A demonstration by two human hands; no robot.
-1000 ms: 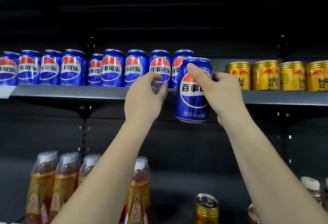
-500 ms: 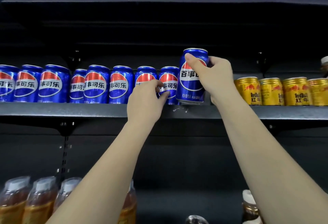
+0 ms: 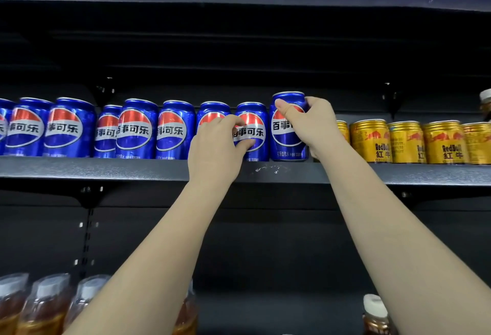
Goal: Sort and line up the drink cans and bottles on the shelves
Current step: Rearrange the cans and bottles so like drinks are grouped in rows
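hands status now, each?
Left hand: closed on a blue can in the row.
Right hand: closed on the end blue can.

Right hand (image 3: 317,125) holds a blue can (image 3: 288,143) upright on the shelf (image 3: 106,168); left hand (image 3: 216,146) clasps its neighbour (image 3: 253,133).

Both bare forearms reach up and forward from the bottom corners, drawing closer together toward the shelf edge (image 3: 265,172). The left hand (image 3: 216,146) is just above that edge, back of the hand toward the camera, thumb and fingers curled round the lower front of a blue can (image 3: 252,133). The right hand (image 3: 316,125) is higher above the shelf edge and to the right, wrapped round the next blue can (image 3: 285,143), its thumb lying across the front near the top and its fingers round the right side.
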